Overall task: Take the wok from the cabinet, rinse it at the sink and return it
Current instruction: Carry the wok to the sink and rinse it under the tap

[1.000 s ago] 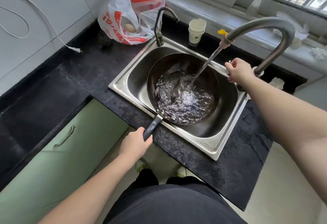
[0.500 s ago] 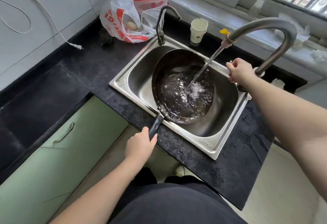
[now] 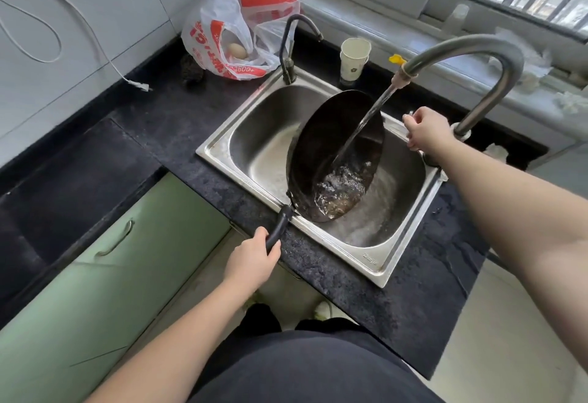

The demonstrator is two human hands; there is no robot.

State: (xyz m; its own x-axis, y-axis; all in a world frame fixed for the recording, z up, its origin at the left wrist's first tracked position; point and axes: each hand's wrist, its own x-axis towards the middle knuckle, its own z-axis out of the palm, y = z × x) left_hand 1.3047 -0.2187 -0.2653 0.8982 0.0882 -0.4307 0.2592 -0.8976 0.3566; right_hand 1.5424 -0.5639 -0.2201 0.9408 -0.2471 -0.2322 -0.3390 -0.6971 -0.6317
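The black wok (image 3: pixel 324 135) stands tilted steeply on its edge inside the steel sink (image 3: pixel 219 151), its open side facing right. My left hand (image 3: pixel 254 259) is shut on the wok's black handle at the sink's front rim. Water runs from the curved steel tap (image 3: pixel 461 49) into the wok and spills out of its lower lip into the basin. At the back right of the sink, my right hand (image 3: pixel 426 129) is closed around the tap's lever, near the tap's base.
A small dark faucet (image 3: pixel 288 49) stands at the sink's back left, with a paper cup (image 3: pixel 353 59) beside it. A red-and-white plastic bag (image 3: pixel 235 30) lies on the black counter. Green cabinet doors (image 3: pixel 105 262) run below on the left.
The wok has tipped from lying nearly flat to standing on its edge, pouring its water into the sink. My right hand stays at the tap lever.
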